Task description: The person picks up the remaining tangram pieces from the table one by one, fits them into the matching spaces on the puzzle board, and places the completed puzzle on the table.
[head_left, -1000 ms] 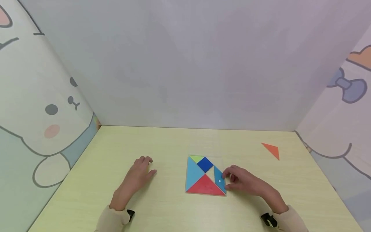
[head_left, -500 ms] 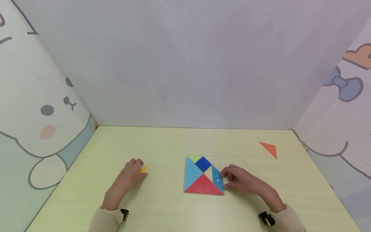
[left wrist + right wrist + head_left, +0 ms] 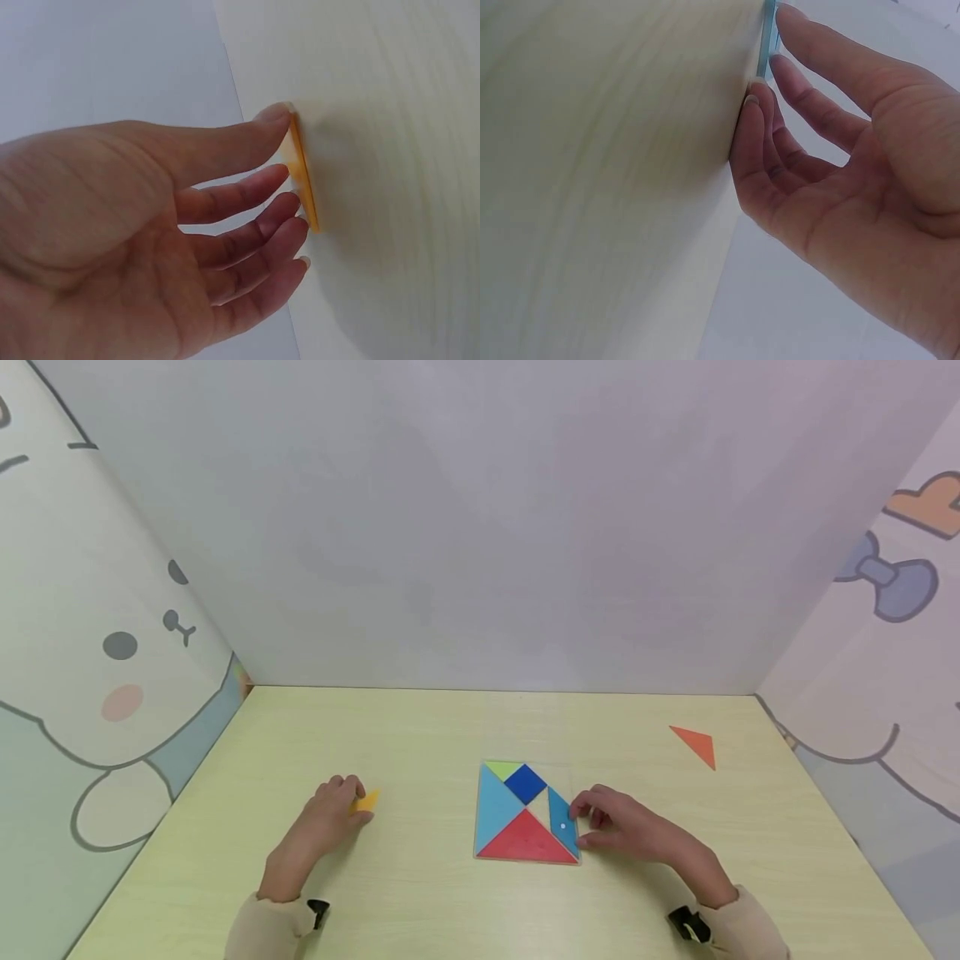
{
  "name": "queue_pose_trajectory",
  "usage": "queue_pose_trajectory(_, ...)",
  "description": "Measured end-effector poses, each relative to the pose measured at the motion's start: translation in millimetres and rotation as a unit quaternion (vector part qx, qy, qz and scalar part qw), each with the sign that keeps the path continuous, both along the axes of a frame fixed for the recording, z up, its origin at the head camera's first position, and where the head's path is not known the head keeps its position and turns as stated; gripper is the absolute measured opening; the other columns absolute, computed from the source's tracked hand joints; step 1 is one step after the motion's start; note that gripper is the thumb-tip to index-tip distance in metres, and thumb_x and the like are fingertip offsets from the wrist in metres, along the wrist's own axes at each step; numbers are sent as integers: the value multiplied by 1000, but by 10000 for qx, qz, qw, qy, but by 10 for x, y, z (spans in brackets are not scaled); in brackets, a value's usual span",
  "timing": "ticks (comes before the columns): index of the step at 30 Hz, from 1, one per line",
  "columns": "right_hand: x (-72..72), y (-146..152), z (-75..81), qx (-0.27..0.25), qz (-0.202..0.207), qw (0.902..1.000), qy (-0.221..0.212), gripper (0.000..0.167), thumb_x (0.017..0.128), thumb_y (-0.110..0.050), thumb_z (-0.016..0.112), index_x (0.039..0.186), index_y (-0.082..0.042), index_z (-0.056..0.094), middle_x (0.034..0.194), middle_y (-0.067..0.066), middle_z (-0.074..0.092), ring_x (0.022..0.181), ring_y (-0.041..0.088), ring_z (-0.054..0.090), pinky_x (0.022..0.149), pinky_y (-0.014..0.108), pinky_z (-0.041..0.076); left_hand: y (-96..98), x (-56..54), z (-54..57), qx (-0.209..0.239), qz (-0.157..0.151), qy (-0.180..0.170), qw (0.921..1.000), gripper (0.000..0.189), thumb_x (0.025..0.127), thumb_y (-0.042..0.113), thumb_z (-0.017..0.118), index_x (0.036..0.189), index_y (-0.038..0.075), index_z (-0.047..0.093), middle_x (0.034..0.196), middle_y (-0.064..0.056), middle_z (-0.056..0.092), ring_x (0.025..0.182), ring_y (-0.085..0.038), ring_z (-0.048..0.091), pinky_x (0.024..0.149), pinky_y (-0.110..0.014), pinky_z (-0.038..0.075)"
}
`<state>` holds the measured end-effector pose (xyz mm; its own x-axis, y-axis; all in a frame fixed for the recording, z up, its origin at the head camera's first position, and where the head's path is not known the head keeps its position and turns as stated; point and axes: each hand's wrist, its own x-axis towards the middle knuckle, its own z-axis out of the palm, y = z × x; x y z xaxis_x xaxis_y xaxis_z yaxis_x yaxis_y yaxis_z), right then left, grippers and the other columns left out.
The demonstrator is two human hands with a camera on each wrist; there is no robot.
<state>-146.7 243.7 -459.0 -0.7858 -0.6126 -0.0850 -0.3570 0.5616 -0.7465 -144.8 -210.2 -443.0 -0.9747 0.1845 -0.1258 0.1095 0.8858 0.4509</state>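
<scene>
A tangram board (image 3: 540, 799) lies mid-table with flat coloured pieces in it: a large light-blue triangle (image 3: 496, 810), a red triangle (image 3: 528, 842), a dark-blue square (image 3: 526, 784) and a small green triangle (image 3: 502, 768). At its right side sits a blue parallelogram piece (image 3: 561, 820) with a white dot. My right hand (image 3: 626, 827) has its thumb and curled fingers on that piece's right edge. Left of the board, my left hand (image 3: 322, 823) pinches a yellow tangram piece (image 3: 366, 802) between thumb and fingertips, close on the tabletop; the hand covers part of it.
An orange-red triangle piece (image 3: 699, 747) lies flat at the back right of the pale wooden table (image 3: 435, 893). A plain light wall (image 3: 480, 527) rises behind the table, with cartoon-printed panels (image 3: 127, 602) on either side.
My left hand has drawn back a little to the left, and the yellow piece has come into sight at its fingertips. The right hand stays at the board's right edge. The view has shifted slightly.
</scene>
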Motion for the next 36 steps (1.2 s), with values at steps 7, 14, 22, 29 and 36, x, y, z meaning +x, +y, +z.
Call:
queue_pose_trajectory(7,4,-6,-16,-7,-51,10000,-65,31,92,-20,79,114,-6,63,104,2,58,90,18,56,77,25,51,-3,-2,-20,56,58,-48,10000,23,93,9,75,106,1,57,95,-10,52,86,-26,47,75,-42,43)
queue_pose_trajectory(14,-2,0,-28,29,-60,10000,-43,31,92,-21,79,114,-6,64,103,2,58,91,17,56,77,25,51,-16,-21,-57,282,37,-140,9995,23,94,9,74,107,3,57,96,-10,53,89,-27,48,77,-44,46)
queue_pose_trajectory(22,-4,8,-22,75,-122,9998,-119,30,92,-20,79,114,-7,64,103,1,58,92,18,55,78,25,51,2,-48,-92,455,19,-159,9988,22,94,10,75,108,5,58,99,-10,55,91,-29,47,79,-45,46)
queue_pose_trajectory(29,-3,3,-8,33,-113,9998,-161,29,92,-19,78,114,-7,64,102,1,58,91,18,55,77,24,51,21,-65,-104,708,68,-79,9974,21,92,7,76,107,3,61,101,-12,55,92,-29,51,80,-47,48)
queue_pose_trajectory(36,-1,2,-9,-2,-81,9999,-143,29,93,-19,78,114,-6,63,102,1,58,91,18,55,77,24,51,40,-88,-110,802,66,-40,9967,22,90,5,77,106,1,62,99,-11,55,90,-25,53,79,-42,48)
